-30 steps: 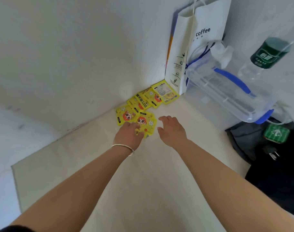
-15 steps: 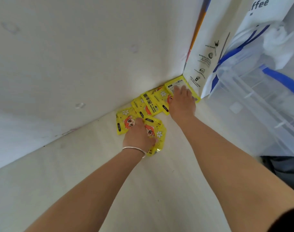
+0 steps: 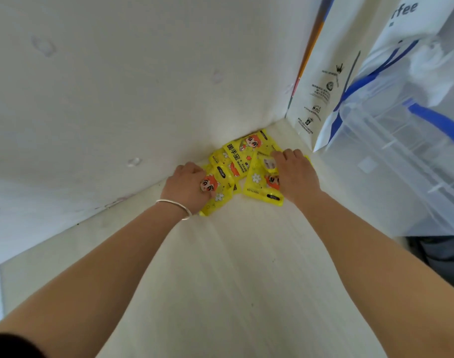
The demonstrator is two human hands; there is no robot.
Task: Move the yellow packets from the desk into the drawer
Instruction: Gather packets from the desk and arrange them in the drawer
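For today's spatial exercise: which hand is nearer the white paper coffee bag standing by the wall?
Right. The right hand rests on yellow packets just short of the white paper coffee bag; the left hand is farther away, across the pile.

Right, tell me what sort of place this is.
Probably a desk corner in a home or dorm room: a pale wood-grain desk top against a white wall, with a white paper coffee-shop bag and a clear plastic storage box with blue handle stowed beside it.

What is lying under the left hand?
Under the left hand lies a yellow packet with a cartoon face, flat on the desk. Whether more packets lie beneath the palm is hidden.
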